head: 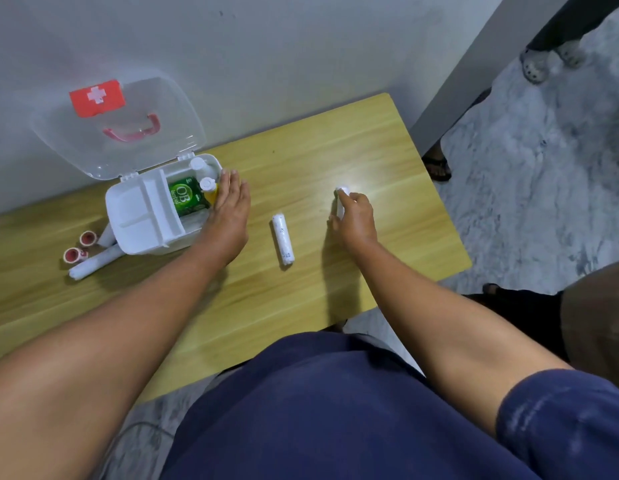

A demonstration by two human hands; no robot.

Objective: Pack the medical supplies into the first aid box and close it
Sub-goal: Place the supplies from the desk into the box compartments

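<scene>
The white first aid box point(135, 233) stands open on the left of the wooden table, its clear lid point(121, 133) leaning back against the wall. Inside lie a green carton point(185, 199) and two white-capped bottles point(207, 184); a white tray point(142, 209) covers the left half. My left hand point(228, 209) rests flat with straight fingers against the box's right side. My right hand point(353, 220) grips a white bandage roll point(341, 200) just above the table. A second white roll point(283, 242) lies between my hands.
Left of the box lie two red-cored tape rolls point(80, 245) and more white rolls point(93, 265). The table point(318, 150) ends at the right and near edges. Other people's feet point(550, 60) stand on the grey floor to the right.
</scene>
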